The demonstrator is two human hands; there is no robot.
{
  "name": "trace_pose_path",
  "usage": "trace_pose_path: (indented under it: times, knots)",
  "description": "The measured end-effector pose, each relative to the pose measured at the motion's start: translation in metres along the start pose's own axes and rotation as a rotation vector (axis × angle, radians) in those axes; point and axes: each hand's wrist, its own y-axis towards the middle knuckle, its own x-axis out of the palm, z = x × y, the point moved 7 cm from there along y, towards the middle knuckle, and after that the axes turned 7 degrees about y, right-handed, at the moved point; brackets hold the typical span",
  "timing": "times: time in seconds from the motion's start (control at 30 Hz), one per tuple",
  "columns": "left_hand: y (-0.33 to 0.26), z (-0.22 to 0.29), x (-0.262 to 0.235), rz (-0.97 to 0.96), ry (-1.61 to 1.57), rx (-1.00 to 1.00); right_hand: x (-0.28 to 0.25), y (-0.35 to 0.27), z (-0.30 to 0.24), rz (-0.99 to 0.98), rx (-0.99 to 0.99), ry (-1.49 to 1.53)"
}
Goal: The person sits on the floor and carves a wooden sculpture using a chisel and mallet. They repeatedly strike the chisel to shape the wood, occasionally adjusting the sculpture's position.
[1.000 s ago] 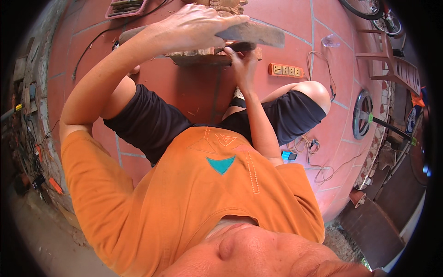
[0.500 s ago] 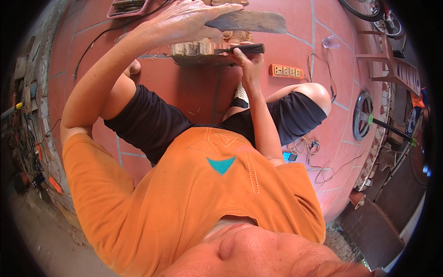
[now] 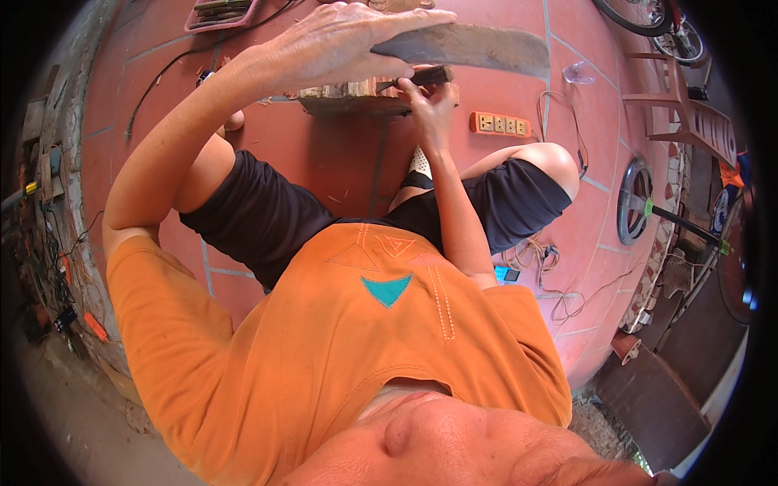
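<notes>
Since the earlier frame the flat grey board (image 3: 478,44) has risen a little higher and the dark tool (image 3: 421,78) has shifted right under it. In the head view, the left hand (image 3: 340,40) lies with fingers stretched over the near end of the board and presses it from above. The right hand (image 3: 429,101) is closed around the dark tool, just below the board, above a wooden block (image 3: 344,97) on the red tiled floor (image 3: 324,170). It seems a shaping step; the next move probably needs a steady board. A tray (image 3: 223,12) far left holds tools, unclear which. An orange power strip (image 3: 501,124) lies right.
</notes>
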Motion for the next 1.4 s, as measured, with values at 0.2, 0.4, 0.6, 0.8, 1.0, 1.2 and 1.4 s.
trace_pose_path:
  times: [0.2,0.4,0.6,0.8,1.0,1.2,1.4]
  knots:
    - [-0.005,-0.005,0.024,-0.263,0.152,-0.152,0.003,0.005,-0.004,-0.021,-0.085,-0.265]
    - [0.006,0.003,-0.003,-0.101,-0.049,-0.078,0.005,0.001,-0.007,-0.003,-0.071,-0.077]
    - [0.002,-0.012,0.023,-0.088,0.187,-0.048,0.006,0.002,-0.006,0.002,-0.037,-0.185]
    - [0.003,-0.020,0.001,-0.292,0.042,-0.178,-0.016,0.010,0.005,0.020,0.231,0.010]
    - [0.000,-0.029,-0.008,-0.337,0.050,-0.299,0.000,-0.004,-0.004,-0.049,0.000,0.029]
    - [-0.004,-0.027,-0.007,-0.286,0.019,-0.234,0.000,-0.008,-0.005,-0.008,0.032,0.060]
    - [-0.007,-0.030,-0.004,-0.206,0.041,-0.230,-0.002,-0.003,0.006,0.023,-0.006,0.057]
